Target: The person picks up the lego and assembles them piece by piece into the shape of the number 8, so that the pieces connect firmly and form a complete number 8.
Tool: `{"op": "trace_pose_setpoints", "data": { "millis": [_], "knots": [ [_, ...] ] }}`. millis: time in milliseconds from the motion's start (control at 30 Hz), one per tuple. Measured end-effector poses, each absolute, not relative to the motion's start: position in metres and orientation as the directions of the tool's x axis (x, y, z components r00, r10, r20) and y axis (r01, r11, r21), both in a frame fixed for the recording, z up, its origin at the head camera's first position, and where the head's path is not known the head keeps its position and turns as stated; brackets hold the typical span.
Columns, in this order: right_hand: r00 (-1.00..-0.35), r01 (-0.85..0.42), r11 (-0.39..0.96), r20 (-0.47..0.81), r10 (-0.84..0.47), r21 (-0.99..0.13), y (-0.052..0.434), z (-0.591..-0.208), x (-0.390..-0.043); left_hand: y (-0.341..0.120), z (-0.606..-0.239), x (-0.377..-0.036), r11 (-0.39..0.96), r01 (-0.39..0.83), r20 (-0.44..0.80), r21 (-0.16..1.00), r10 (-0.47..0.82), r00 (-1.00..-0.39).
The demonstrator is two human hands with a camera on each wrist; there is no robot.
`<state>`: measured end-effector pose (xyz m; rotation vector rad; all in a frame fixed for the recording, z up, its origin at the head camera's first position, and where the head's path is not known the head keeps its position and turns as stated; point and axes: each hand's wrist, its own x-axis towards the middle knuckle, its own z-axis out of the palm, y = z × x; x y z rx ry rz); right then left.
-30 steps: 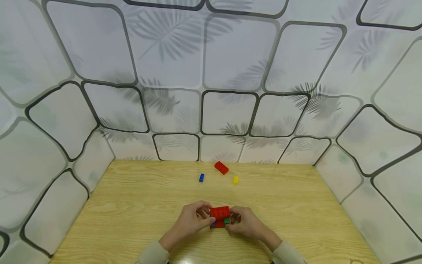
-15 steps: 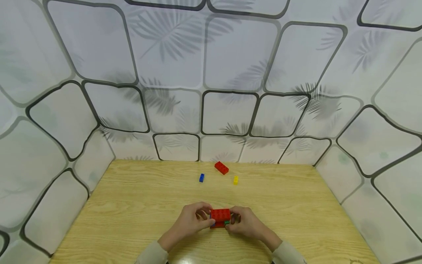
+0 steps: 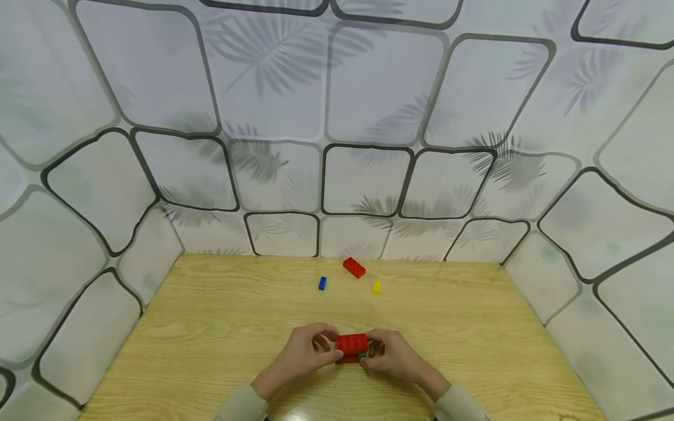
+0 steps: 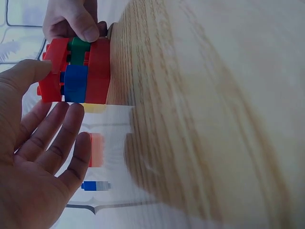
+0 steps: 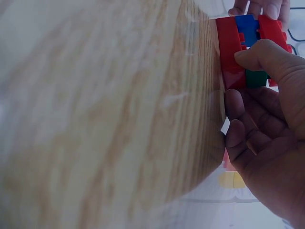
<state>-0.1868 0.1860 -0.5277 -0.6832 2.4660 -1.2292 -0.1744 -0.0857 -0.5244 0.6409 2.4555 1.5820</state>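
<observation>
The small stack of plastic building bricks [image 3: 351, 347], a red brick on top and bottom with a blue and a green one sandwiched between, sits on the pale wooden table [image 3: 210, 351] at 6 o'clock, near the front edge. The left hand [image 3: 307, 354] and right hand [image 3: 392, 355] pinch it from either end, thumbs on the top brick. Judging from this, pressing evenly straight down should seat the top brick squarely. Beyond, around 12 o'clock, lie a loose red brick [image 3: 354, 267], small blue brick [image 3: 322, 283] and small yellow brick [image 3: 376, 287]. Whether the studs are fully seated is hard to make out
</observation>
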Motion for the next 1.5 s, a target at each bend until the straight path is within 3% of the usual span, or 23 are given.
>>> {"op": "trace_pose_setpoints", "data": {
  "millis": [1500],
  "knots": [
    [-0.834, -0.286, 0.505, -0.048, -0.55, -0.815, 0.1879, -0.5296, -0.187, -0.0836, -0.5191, -0.176, 0.326, 0.241, 0.065, 0.914, 0.468, -0.882]
  ]
}}
